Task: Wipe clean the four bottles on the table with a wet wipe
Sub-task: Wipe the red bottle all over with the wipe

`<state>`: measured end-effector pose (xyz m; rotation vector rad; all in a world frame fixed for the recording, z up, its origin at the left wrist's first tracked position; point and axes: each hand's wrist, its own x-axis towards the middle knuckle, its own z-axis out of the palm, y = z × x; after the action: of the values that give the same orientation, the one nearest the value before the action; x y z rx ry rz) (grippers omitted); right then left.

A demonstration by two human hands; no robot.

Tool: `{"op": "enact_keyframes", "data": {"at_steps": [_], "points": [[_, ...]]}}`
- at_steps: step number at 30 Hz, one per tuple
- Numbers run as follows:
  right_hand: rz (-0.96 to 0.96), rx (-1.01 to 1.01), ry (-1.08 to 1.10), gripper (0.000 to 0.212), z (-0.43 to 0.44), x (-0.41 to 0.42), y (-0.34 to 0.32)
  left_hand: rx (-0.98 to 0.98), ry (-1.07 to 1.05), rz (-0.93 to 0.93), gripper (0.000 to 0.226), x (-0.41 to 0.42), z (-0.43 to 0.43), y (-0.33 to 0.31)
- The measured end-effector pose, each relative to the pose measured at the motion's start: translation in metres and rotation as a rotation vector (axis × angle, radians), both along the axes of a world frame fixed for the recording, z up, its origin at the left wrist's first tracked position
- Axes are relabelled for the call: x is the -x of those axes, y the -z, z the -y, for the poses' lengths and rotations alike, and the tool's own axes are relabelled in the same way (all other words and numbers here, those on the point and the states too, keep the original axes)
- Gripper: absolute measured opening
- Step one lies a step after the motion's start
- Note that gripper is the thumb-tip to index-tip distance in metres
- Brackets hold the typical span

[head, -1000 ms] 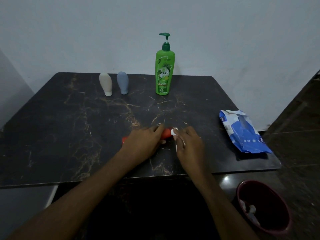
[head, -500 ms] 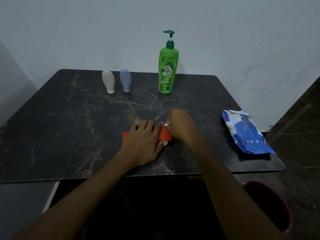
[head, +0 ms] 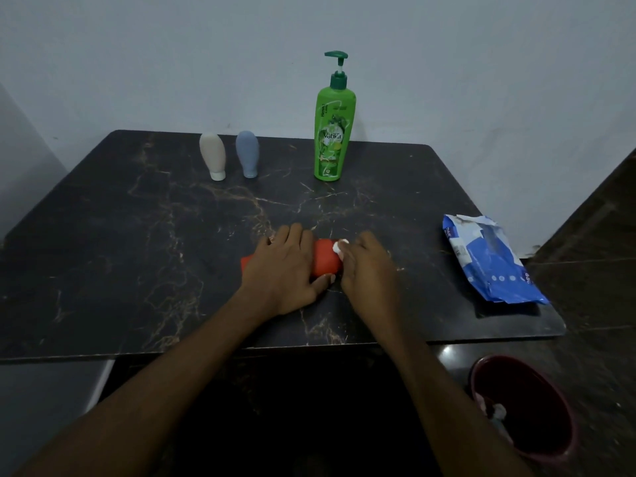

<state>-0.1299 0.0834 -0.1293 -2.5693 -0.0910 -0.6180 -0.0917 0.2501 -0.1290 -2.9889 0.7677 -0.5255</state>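
A person cleans a red bottle (head: 325, 258) lying on its side toward the front of a dark, marble-veined desk (head: 137, 253). The left hand (head: 285, 266) lies over the bottle's middle, fingers draped across the top and thumb against the near side, pinning it down. The right hand (head: 368, 266), at the bottle's right end, bunches its fingers around a small wad of white wet wipe (head: 339, 246) pressed to that end. Well beyond the red bottle, by the wall, stands a green pump bottle (head: 334, 132). Beyond and to the left of the red bottle, a cream bottle (head: 212, 156) and a blue-grey bottle (head: 247, 153) stand side by side. A blue wipes pack (head: 492, 263) lies well to the red bottle's right, and a maroon bin (head: 543, 407) sits on the floor nearer and to the right. Whether the three standing bottles are already wiped cannot be told. Done well, this step likely means rolling the round body under a firm left hand so every side turns up. The wipe should run its full length, including the part now covered, and be refolded to a clean face.
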Motion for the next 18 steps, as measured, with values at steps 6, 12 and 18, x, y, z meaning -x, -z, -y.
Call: {"op": "enact_keyframes", "data": {"at_steps": [6,12,18], "points": [[-0.309,0.11,-0.125,0.015,0.007,-0.05,-0.049,0.011,0.035,0.044,0.071,0.003,-0.002,-0.005],[-0.761,-0.547,-0.291,0.019,0.047,-0.067,-0.054,0.04,0.098,0.101,0.07,0.006,-0.003,-0.005],[-0.815,-1.265,-0.351,0.029,0.052,-0.033,-0.021,0.144,0.111,0.166,0.071,0.007,-0.006,-0.006]]}}
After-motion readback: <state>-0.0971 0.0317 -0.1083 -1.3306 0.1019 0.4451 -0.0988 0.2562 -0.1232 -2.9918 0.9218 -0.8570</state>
